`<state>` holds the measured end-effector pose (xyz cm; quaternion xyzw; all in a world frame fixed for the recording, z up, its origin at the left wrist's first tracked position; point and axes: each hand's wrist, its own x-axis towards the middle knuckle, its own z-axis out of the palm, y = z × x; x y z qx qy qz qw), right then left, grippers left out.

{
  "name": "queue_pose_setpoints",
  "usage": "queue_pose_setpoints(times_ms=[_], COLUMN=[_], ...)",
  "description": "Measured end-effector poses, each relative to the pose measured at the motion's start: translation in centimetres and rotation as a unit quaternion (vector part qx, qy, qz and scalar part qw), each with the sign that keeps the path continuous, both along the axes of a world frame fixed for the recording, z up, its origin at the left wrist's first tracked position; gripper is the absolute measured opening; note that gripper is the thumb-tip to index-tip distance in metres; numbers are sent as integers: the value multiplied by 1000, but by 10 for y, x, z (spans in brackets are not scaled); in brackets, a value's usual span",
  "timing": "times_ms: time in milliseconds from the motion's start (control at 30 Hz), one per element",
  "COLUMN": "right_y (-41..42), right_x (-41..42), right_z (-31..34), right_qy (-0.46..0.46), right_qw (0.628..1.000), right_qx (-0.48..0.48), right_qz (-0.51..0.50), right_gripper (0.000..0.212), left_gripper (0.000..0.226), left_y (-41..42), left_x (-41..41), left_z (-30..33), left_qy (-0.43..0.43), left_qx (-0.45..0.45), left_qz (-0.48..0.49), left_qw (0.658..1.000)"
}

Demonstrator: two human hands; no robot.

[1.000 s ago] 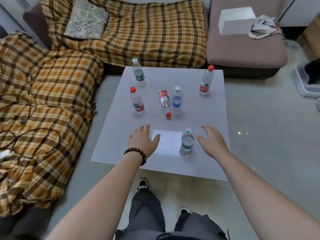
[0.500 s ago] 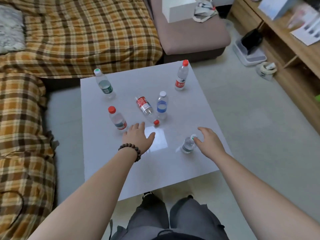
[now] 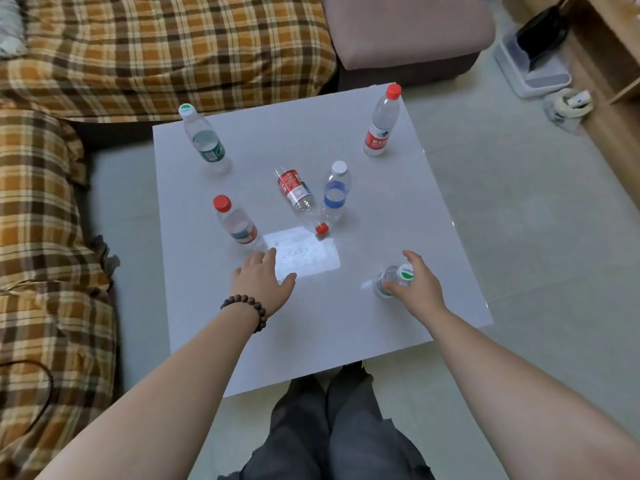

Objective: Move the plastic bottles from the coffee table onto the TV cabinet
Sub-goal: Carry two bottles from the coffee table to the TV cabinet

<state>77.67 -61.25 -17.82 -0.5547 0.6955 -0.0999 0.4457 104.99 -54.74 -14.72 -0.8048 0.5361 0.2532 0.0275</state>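
Your right hand (image 3: 420,287) gripped a small bottle near the right front edge of the coffee table.

Your fingers curled around the green-and-white-capped bottle (image 3: 394,278) just under its cap; the cap carried green writing, but it was too small to read. Your left hand (image 3: 261,280) lay with relaxed, straight fingers on the coffee table (image 3: 311,341) and held nothing, with a bead bracelet (image 3: 247,308) on its wrist. Just beyond its fingertips stood a red-capped bottle (image 3: 237,223) with a red and dark label. In the middle, a red-label bottle (image 3: 299,195) lay on its side, touching a standing blue-band bottle (image 3: 336,194). At the far left stood a green-label bottle (image 3: 206,142), and at the far right a tall red-label bottle (image 3: 381,123) with white characters that I could not read.
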Motion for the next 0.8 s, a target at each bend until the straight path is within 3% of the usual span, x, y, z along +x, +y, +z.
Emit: queue_pose_setpoints(times_ms=[167, 367, 533, 800], right_y=[-10, -12, -15, -24], right_x=[10, 25, 59, 94], right_z=[-8, -9, -7, -9], right_qy=[-6, -19, -47, -56], right_qw=[1000, 999, 998, 995], right_qx=[-16, -33, -40, -50], right_qz=[-23, 3, 29, 60], right_gripper=[36, 38, 40, 39], left_gripper=[65, 77, 92, 101], left_y=[9, 7, -10, -51], left_x=[10, 32, 67, 106], left_z=[-14, -14, -21, -40], left_qy=[9, 75, 149, 213], left_qx=[9, -65, -100, -114], left_qz=[43, 179, 299, 338], left_qw=[999, 979, 937, 909])
